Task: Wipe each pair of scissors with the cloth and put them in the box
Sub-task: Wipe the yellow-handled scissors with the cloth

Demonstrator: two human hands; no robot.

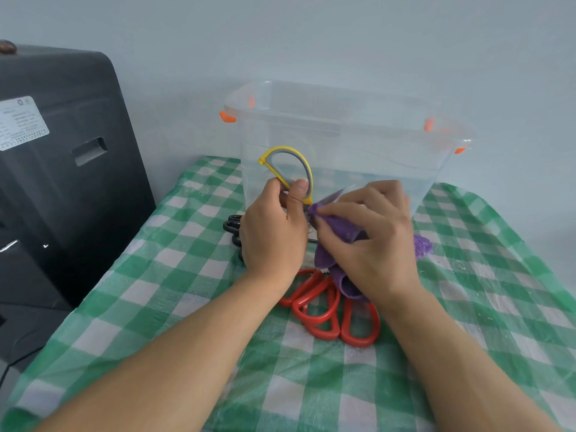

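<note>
Scissors [288, 165] with a yellow and grey handle are up off the table, just in front of the box's [343, 141] near wall. The handle loop rises to the upper left and the blades run down to the lower right, so the long axis lies on a diagonal, tips pointing right, toward the right hand. Most of the blade is hidden in the cloth [338, 232]; only a pale sliver shows above it.

They look light and stiff, plastic at the handle and metal at the blade. The loop is the safe place to take hold, and the left hand [274, 232] grips them there, thumb pressed on the near side of the loop, fingers curled behind. The right hand [371, 235] pinches the purple cloth around the blades. The cloth is soft and limp, bunched under the palm with a tail hanging down. Wiping along the flat of the blade rather than across the edge seems wise, since thin fabric gives little guard.

On the green checked tablecloth [156, 275] below lie red scissors [324, 310], at least two pairs by their loops, and black scissors [232, 227] partly hidden behind the left hand. The clear box looks empty, though glare makes that uncertain.
</note>
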